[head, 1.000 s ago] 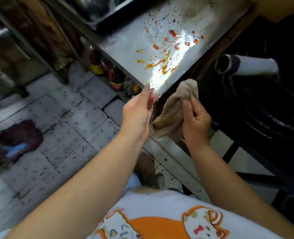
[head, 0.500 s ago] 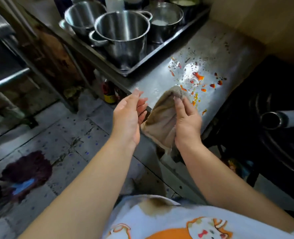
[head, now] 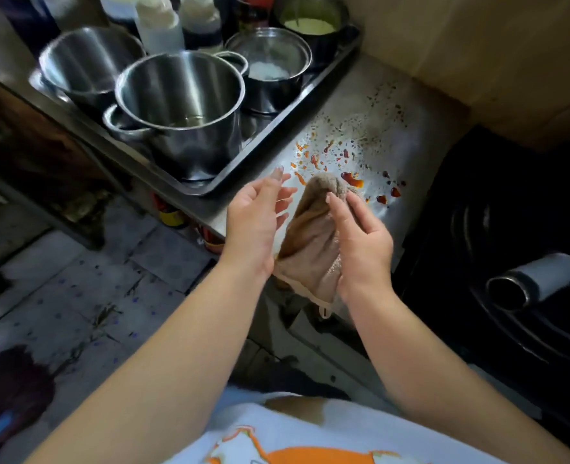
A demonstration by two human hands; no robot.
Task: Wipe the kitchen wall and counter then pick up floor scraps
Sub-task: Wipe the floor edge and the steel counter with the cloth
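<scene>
Right hand point(head: 360, 236) gripping cloth point(head: 310, 236), left hand point(head: 253, 226) open-fingered beside it

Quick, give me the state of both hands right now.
Left hand: open, fingers relaxed beside the cloth, gripping nothing.
Right hand: holding the brown cloth, fingers and thumb around it.

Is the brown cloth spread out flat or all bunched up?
Bunched up. The cloth hangs in folds, held in the right hand above the counter, not laid flat. The left hand is open beside it.
</scene>
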